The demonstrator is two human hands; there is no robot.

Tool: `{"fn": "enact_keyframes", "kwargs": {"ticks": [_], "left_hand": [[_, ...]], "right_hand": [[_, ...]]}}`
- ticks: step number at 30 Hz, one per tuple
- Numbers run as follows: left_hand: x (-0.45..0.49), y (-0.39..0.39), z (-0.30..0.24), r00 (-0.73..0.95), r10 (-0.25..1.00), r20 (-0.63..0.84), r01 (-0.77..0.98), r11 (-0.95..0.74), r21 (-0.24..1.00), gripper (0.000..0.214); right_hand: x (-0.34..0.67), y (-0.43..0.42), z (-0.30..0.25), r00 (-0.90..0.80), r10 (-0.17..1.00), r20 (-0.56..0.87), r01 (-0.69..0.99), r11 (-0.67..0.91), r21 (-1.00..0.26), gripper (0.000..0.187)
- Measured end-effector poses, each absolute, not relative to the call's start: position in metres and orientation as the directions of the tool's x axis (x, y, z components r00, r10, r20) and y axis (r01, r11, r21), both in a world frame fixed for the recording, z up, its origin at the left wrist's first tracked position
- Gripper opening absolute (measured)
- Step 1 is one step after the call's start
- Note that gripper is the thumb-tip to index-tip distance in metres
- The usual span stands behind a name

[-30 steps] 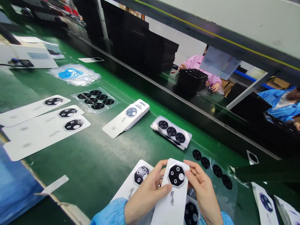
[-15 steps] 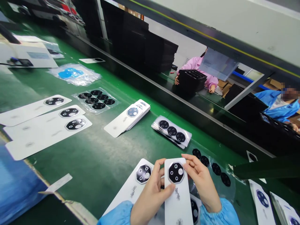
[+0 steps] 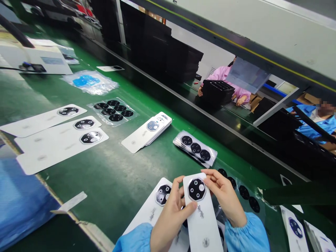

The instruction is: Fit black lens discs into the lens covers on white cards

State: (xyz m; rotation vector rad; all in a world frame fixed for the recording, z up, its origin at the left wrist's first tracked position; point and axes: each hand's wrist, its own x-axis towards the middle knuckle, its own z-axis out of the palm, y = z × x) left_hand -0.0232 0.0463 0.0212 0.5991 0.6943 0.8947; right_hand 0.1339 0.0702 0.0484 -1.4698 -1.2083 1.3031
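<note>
Both my hands hold one white phone back cover (image 3: 202, 217) upright over the green belt. A black octagonal camera piece (image 3: 196, 189) with round holes sits near its top. My left hand (image 3: 170, 217) grips the cover's left edge, thumb lying across its face below the black piece. My right hand (image 3: 225, 201) pinches the top right corner, fingertips at the edge of the black piece. A second white cover (image 3: 154, 210) with its own black piece lies flat just left of my left hand. A clear strip of loose black octagons (image 3: 244, 192) lies behind my right hand.
On the green belt (image 3: 110, 182) lie three white covers (image 3: 60, 140) at left, a stack of covers (image 3: 148, 131), a stack of octagon sheets (image 3: 195, 148), and bagged parts (image 3: 114, 110). More covers (image 3: 295, 227) sit at right. Across a black divider (image 3: 210, 119), other people handle black trays (image 3: 216, 92).
The held cover has stayed between my hands, shifting slightly left and up in view. My right fingers have moved closer onto the top edge of the black piece. The view has tilted a little.
</note>
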Motion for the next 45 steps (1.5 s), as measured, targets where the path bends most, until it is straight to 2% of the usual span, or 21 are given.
{"fn": "enact_keyframes", "kwargs": {"ticks": [5, 11, 24, 45], "left_hand": [[-0.0239, 0.0483, 0.0302, 0.425, 0.847, -0.321, -0.511, 0.516, 0.687, 0.053], [-0.0262, 0.0485, 0.0294, 0.445, 0.834, -0.326, -0.531, 0.538, 0.654, 0.057], [-0.0277, 0.0503, 0.0286, 0.441, 0.846, -0.301, -0.565, 0.522, 0.639, 0.057], [-0.0276, 0.0515, 0.0331, 0.416, 0.85, -0.324, -0.562, 0.52, 0.643, 0.054]], "right_hand": [[0.1319, 0.0728, 0.0535, 0.013, 0.973, -0.229, 0.189, -0.227, -0.955, 0.04], [0.1318, 0.0734, 0.0541, -0.011, 0.974, -0.224, 0.225, -0.216, -0.95, 0.036], [0.128, 0.0748, 0.0565, -0.015, 0.983, -0.18, 0.226, -0.172, -0.959, 0.03], [0.1264, 0.0773, 0.0567, 0.007, 0.976, -0.22, 0.197, -0.217, -0.956, 0.037]]}}
